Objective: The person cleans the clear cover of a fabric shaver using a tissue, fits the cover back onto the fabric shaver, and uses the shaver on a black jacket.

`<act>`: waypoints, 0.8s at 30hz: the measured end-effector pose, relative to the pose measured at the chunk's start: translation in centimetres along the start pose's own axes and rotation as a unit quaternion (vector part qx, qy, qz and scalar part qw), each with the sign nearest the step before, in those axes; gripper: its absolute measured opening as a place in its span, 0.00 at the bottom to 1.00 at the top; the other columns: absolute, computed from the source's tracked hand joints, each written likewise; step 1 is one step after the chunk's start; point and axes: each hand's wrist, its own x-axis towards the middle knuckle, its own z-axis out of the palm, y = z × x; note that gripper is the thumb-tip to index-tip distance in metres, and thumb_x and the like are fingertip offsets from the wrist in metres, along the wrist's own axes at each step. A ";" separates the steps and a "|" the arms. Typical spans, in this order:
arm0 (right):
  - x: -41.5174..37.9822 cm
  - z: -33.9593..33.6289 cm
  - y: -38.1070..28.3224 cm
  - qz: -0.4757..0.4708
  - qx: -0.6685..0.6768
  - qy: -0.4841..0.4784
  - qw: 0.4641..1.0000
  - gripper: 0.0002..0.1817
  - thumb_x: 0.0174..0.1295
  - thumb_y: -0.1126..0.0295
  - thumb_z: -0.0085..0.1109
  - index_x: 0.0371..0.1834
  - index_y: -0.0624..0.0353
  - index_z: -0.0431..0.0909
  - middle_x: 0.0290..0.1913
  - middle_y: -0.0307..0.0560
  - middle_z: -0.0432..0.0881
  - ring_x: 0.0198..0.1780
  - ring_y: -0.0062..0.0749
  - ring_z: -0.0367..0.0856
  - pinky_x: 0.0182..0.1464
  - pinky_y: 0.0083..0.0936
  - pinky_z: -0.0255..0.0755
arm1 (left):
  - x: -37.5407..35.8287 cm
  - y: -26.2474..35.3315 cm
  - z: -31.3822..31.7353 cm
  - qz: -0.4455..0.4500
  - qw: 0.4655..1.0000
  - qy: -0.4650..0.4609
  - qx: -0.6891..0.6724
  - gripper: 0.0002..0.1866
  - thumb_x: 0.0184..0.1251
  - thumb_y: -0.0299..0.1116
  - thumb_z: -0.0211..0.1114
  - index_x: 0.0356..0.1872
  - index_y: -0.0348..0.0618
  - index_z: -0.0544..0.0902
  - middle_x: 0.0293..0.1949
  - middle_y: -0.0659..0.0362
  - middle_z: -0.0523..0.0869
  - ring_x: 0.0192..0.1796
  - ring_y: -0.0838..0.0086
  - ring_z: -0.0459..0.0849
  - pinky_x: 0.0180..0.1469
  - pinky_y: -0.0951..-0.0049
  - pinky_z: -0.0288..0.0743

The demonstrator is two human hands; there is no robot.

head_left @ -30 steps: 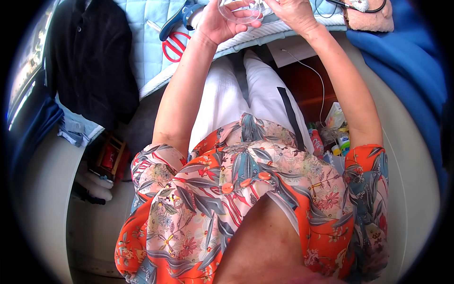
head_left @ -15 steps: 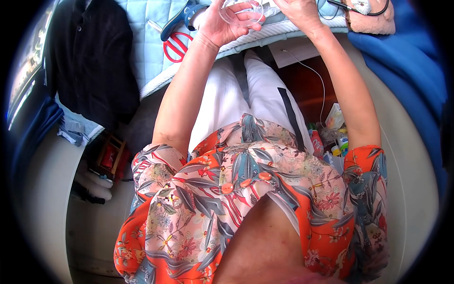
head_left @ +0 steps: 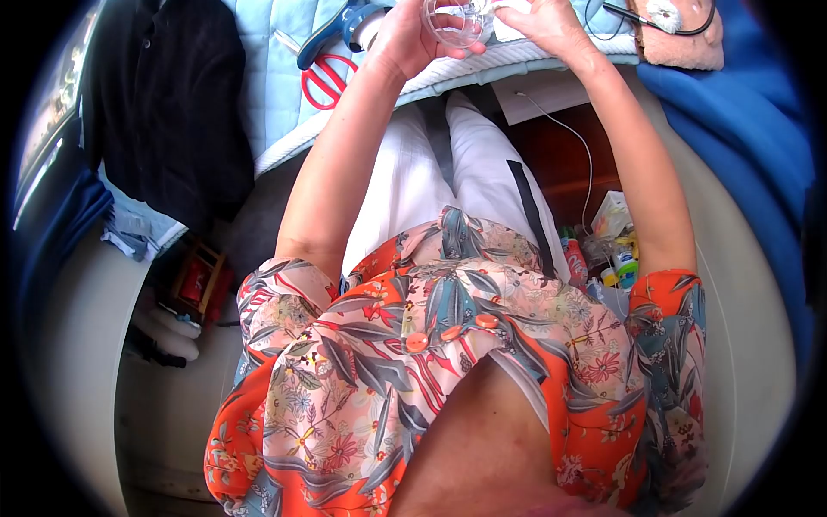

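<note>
A clear plastic cup (head_left: 459, 38) is tipped in my left hand (head_left: 407, 39), whose fingers are wrapped round its far side and base. Something small and white shows through the cup's wall. My right hand (head_left: 547, 33) is beside the cup, thumb pointing at its rim and fingers drawn together. The top edge of the view cuts off those fingertips, so I cannot tell what they pinch. Left of my left hand lie red-handled scissors (head_left: 325, 83) and a blue-handled tool (head_left: 326, 43) with a white and blue round part beside it.
A light blue quilted cover (head_left: 274, 95) spreads under my hands. At its left hangs a dark jacket (head_left: 164, 112). A fuzzy peach-coloured item (head_left: 685, 43) with a black cord sits at the right. Below, a white cable (head_left: 579, 138) runs down near several small bottles (head_left: 616, 263).
My left hand has moved slightly right and turned the cup, so its side now shows more. My right hand has come slightly lower, its thumb now close to the rim.
</note>
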 end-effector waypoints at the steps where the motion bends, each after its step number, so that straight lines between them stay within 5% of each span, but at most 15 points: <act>1: 0.3 0.3 0.5 0.024 0.024 -0.010 0.999 0.13 0.55 0.68 0.56 0.41 0.62 0.79 0.37 0.56 0.82 0.39 0.48 0.81 0.42 0.35 0.75 | 0.0 0.0 0.0 -0.004 1.000 0.009 0.006 0.40 0.65 0.67 0.43 0.58 0.35 0.67 0.34 0.48 0.81 0.32 0.58 0.85 0.28 0.63 0.81; 4: 1.2 0.7 2.0 -0.022 0.021 -0.048 0.998 0.14 0.55 0.67 0.56 0.43 0.63 0.78 0.39 0.55 0.81 0.41 0.44 0.80 0.45 0.33 0.74 | 0.2 0.1 0.1 -0.007 1.000 0.019 0.020 0.39 0.65 0.66 0.44 0.57 0.36 0.68 0.33 0.50 0.81 0.32 0.59 0.85 0.29 0.64 0.81; 8: 0.8 0.0 1.4 0.090 0.195 -0.070 0.974 0.13 0.57 0.71 0.58 0.43 0.65 0.77 0.37 0.48 0.80 0.40 0.31 0.77 0.43 0.28 0.74 | 0.2 -0.1 0.1 0.014 0.999 0.006 0.036 0.38 0.65 0.66 0.45 0.56 0.37 0.70 0.33 0.51 0.81 0.32 0.60 0.85 0.28 0.65 0.81; 14: 0.9 -0.4 -0.3 0.192 0.324 -0.074 0.923 0.14 0.57 0.72 0.59 0.47 0.65 0.77 0.40 0.43 0.79 0.41 0.26 0.76 0.43 0.25 0.74 | 0.0 -0.2 0.4 0.026 0.998 0.012 0.062 0.39 0.64 0.66 0.46 0.57 0.37 0.69 0.35 0.51 0.80 0.32 0.61 0.85 0.28 0.67 0.80; 20: 1.4 0.4 0.6 0.091 0.326 -0.042 0.940 0.15 0.58 0.69 0.60 0.47 0.64 0.77 0.39 0.41 0.80 0.39 0.24 0.76 0.37 0.21 0.74 | -0.7 -0.4 1.8 0.045 0.992 0.029 0.113 0.38 0.64 0.65 0.49 0.56 0.36 0.68 0.36 0.49 0.80 0.30 0.64 0.84 0.27 0.71 0.78; 24: 0.9 -0.6 -0.3 0.266 0.326 -0.082 0.904 0.16 0.58 0.65 0.61 0.48 0.60 0.77 0.36 0.39 0.80 0.32 0.20 0.75 0.26 0.17 0.70 | -0.4 -0.5 2.1 0.058 0.986 0.042 0.150 0.37 0.63 0.64 0.52 0.54 0.35 0.70 0.36 0.48 0.79 0.30 0.65 0.84 0.27 0.72 0.78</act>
